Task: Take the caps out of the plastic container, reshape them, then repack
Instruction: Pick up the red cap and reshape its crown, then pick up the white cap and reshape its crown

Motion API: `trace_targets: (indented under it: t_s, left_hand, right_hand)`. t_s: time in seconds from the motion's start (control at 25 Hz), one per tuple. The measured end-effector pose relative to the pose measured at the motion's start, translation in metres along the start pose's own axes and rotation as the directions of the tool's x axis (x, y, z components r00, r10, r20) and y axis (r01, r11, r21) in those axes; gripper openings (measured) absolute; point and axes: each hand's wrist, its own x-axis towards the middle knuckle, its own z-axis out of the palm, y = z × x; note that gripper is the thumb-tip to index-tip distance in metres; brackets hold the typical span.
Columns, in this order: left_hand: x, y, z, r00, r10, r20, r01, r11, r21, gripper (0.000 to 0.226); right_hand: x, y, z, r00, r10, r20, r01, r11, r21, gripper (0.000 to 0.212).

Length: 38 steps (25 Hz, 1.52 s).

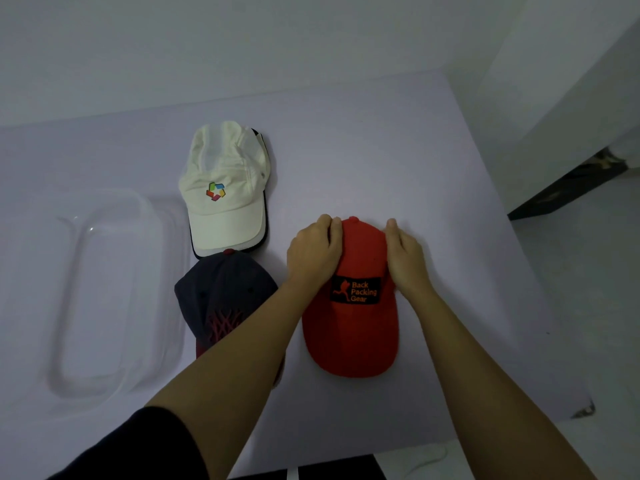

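Pale lilac table (398, 140) filled most of view; far edge met plain white wall (242, 46). Light floor (571, 271) lay right of table. Dark strip (571, 188) ran at foot of white panel (554, 98). Small metal fitting (585, 409) sat at table's near right corner.

A black patch (355, 290) on the red cap (349, 337), between both hands, reads "Back Packing Gear" in orange.

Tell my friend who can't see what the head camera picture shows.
The left hand and right hand hold the crown of a red cap on a pale table. Beside it lie a navy cap and a white cap, with an empty clear plastic container at the left.
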Motion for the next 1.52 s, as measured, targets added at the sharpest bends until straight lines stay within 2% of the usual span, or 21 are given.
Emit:
trace_targets:
  t_s: [0.08, 0.16, 0.28, 0.36, 0.44, 0.56, 0.72, 0.88, 1.0, 1.16, 1.28, 1.4, 1.52]
  left_hand:
    - [-0.002, 0.000, 0.001, 1.000, -0.016, -0.010, 0.017, 0.998, 0.068, 0.033]
    - [-0.003, 0.001, 0.000, 0.997, -0.068, -0.022, 0.071, 0.990, 0.118, 0.032]
    - [0.003, -0.001, -0.008, 0.995, -0.099, 0.026, 0.094, 0.984, 0.153, 0.033]
    - [0.008, 0.002, -0.022, 0.994, -0.017, 0.106, 0.002, 0.990, 0.142, 0.031]
    - [0.015, 0.006, -0.039, 0.984, 0.139, 0.114, -0.153, 0.981, 0.116, 0.026]
    - [0.030, 0.013, -0.079, 0.982, 0.178, 0.059, -0.185, 0.970, 0.155, 0.032]
    - [0.036, 0.004, -0.132, 0.977, 0.199, -0.074, -0.191, 0.976, 0.104, 0.034]
    - [0.033, -0.035, -0.167, 0.993, 0.040, -0.110, -0.035, 0.998, 0.048, 0.038]
    - [0.037, -0.071, -0.179, 0.999, -0.048, -0.024, 0.050, 0.994, 0.098, 0.038]
    - [0.048, -0.112, -0.179, 0.976, -0.153, 0.156, 0.122, 0.973, 0.196, 0.036]
    - [0.066, -0.128, -0.176, 0.947, -0.140, 0.290, 0.068, 0.967, 0.245, 0.049]
    - [0.082, -0.133, -0.175, 0.918, -0.109, 0.382, 0.033, 0.979, 0.202, 0.063]
    - [0.095, -0.145, -0.169, 0.829, -0.094, 0.552, -0.024, 0.979, 0.204, 0.087]
  right_hand:
    - [0.003, -0.007, 0.005, 0.991, -0.034, -0.133, 0.029, 0.999, -0.040, 0.048]
    - [0.004, -0.008, 0.008, 0.979, -0.068, -0.191, 0.058, 0.997, -0.055, 0.050]
    - [0.005, -0.009, 0.003, 0.993, -0.050, -0.107, 0.033, 0.986, -0.161, 0.045]
    - [0.005, -0.014, -0.011, 0.998, -0.044, -0.053, 0.029, 0.965, -0.260, 0.038]
    - [0.008, -0.026, -0.028, 0.992, -0.098, -0.080, 0.075, 0.965, -0.251, 0.043]
    - [0.015, -0.065, -0.043, 0.976, -0.198, -0.091, 0.177, 0.964, -0.200, 0.045]
    - [0.021, -0.121, -0.017, 0.933, -0.360, 0.030, 0.358, 0.912, -0.199, 0.038]
    - [0.023, -0.142, 0.055, 0.866, -0.439, 0.241, 0.492, 0.836, -0.243, 0.027]
    - [0.026, -0.134, 0.103, 0.817, -0.384, 0.429, 0.539, 0.773, -0.335, 0.026]
    - [0.030, -0.121, 0.147, 0.751, -0.159, 0.641, 0.528, 0.727, -0.439, 0.058]
    - [0.043, -0.121, 0.167, 0.754, -0.089, 0.651, 0.525, 0.678, -0.514, 0.080]
    - [0.055, -0.122, 0.175, 0.764, -0.038, 0.644, 0.508, 0.651, -0.564, 0.097]
    - [0.065, -0.116, 0.180, 0.770, -0.047, 0.636, 0.555, 0.542, -0.631, 0.104]
